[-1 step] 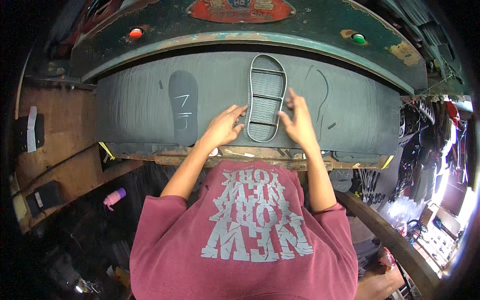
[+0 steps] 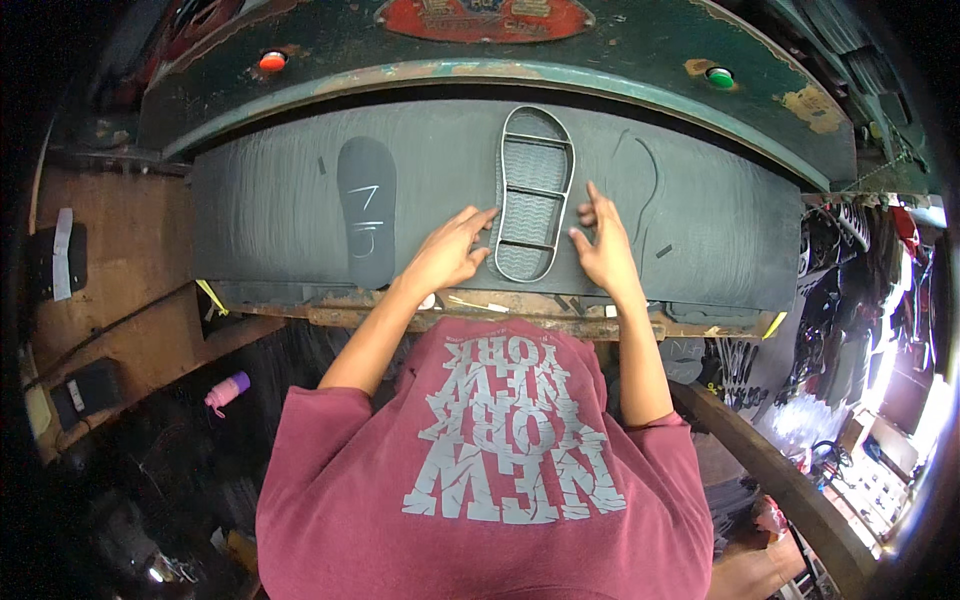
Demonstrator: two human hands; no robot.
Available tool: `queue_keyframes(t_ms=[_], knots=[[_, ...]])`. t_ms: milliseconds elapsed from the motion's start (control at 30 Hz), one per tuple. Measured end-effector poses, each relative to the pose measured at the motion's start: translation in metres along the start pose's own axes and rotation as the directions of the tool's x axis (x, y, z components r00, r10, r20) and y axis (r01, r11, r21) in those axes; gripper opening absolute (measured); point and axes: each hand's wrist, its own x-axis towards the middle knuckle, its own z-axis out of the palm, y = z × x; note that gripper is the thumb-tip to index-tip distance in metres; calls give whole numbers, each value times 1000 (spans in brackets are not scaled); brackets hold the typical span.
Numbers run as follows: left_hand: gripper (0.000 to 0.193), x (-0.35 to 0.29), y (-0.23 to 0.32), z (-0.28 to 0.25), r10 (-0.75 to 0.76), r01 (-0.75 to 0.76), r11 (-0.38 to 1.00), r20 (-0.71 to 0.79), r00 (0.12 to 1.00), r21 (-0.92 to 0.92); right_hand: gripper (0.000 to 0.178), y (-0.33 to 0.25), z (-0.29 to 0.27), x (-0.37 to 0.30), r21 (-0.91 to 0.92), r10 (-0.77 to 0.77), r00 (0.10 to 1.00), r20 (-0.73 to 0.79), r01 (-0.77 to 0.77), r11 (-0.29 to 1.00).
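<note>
Head view: left hand [image 2: 447, 248] loosely open at sole-shaped frame [image 2: 535, 190], right hand [image 2: 608, 250] open just beside; frame best laid flat, inside grey sheet [image 2: 270, 220] front edge.

Directions from the sole-shaped cutter.

- Sole-shaped cutter [image 2: 535, 189], one: metal outline with three crossbars, laid over wavy-textured material on a dark grey sheet [image 2: 270, 220].
- Left hand [image 2: 447, 250], at 8 o'clock: fingers bent, tips at the cutter's rim; contact cannot be told.
- Right hand [image 2: 608, 255], at 4 o'clock: fingers parted and raised slightly, blurred at the tips, apart from the rim.
- Black sole piece [image 2: 366, 190], at 9 o'clock: white handwritten marks.
- Curved line [image 2: 658, 180], at 3 o'clock: marked in the sheet.
- Red button [image 2: 273, 62], at 10 o'clock; green button [image 2: 720, 77], at 2: both on a dark green machine beam [image 2: 330, 45].
- Bottle [image 2: 228, 393], at 8 o'clock, well apart: pink and purple.
- Maroon T-shirt [image 2: 330, 490], at 6 o'clock: worn, pale lettering.
</note>
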Motion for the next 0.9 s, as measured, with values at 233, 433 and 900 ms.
queue_keyframes(t_ms=[233,433,900], knots=[[74,7,3,-5,30,-29,999,86,996,-21,94,24,14,-19,-20,-117,948,297,129,991],[80,7,-4,-7,52,-40,992,97,994,-123,95,19,14,-21,-20,-148,952,267,159,987],[88,8,-12,-4,59,-53,997,128,990,-51,105,15,16,-15,-113,-118,955,272,153,982]])
